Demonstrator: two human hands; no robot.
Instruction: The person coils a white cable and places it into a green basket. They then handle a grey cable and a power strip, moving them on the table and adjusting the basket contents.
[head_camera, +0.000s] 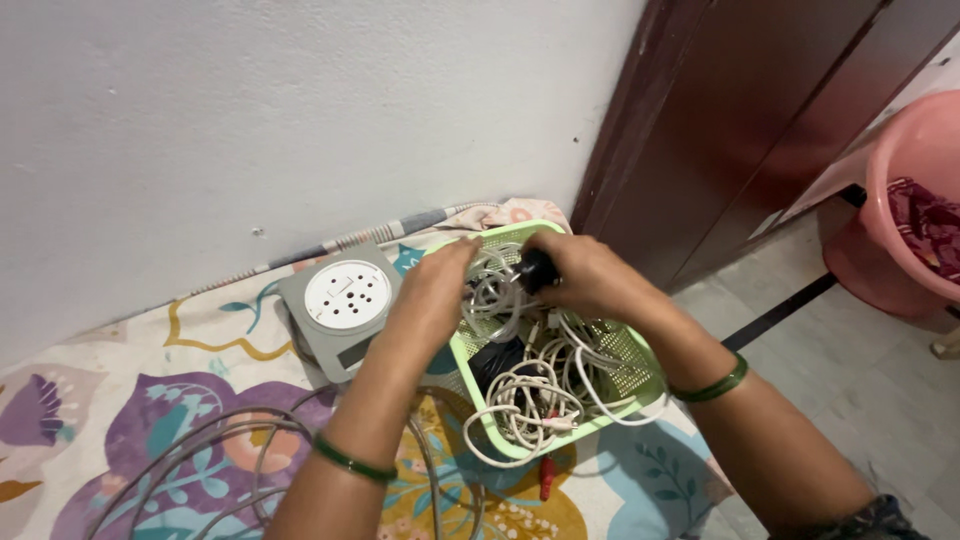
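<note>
Sorting looks barely begun: a black plug (534, 270) is gripped by the closed right hand (590, 277) above the green basket (640, 385) — white cables (530, 395) remain tangled inside, pinched by the left hand (432, 290).

A white wall (300, 110) meets a dark brown door (760, 110) above pale floor tiles (860, 370).

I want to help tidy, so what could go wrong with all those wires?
The white cables in the green basket are tangled, so the right hand lifting the black plug might drag others out. The left hand pulling a strand could tighten knots. Loops already hang over the rim and may spill onto the floral mat.
</note>
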